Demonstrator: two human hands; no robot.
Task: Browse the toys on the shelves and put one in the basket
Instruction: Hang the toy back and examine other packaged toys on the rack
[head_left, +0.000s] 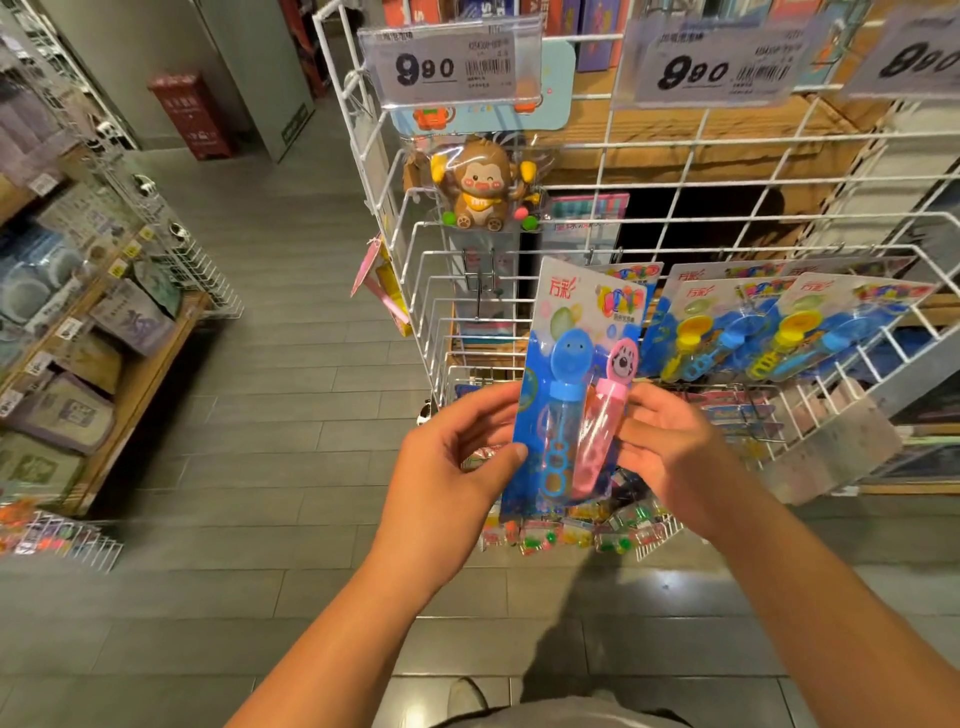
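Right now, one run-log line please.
stage: browsing | left hand and right hand: holding bubble wand pack | basket: not visible

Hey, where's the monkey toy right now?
The monkey toy hangs in clear packaging at the upper left of the white wire rack, just under the left 9.90 price tag and above the bubble wand pack held in both hands.

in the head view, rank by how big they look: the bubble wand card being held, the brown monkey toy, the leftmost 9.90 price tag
1. Blue bubble wand blister card, though it is nearest the camera.
2. Clear-sleeved white 9.90 price tag.
3. Brown plastic monkey toy.
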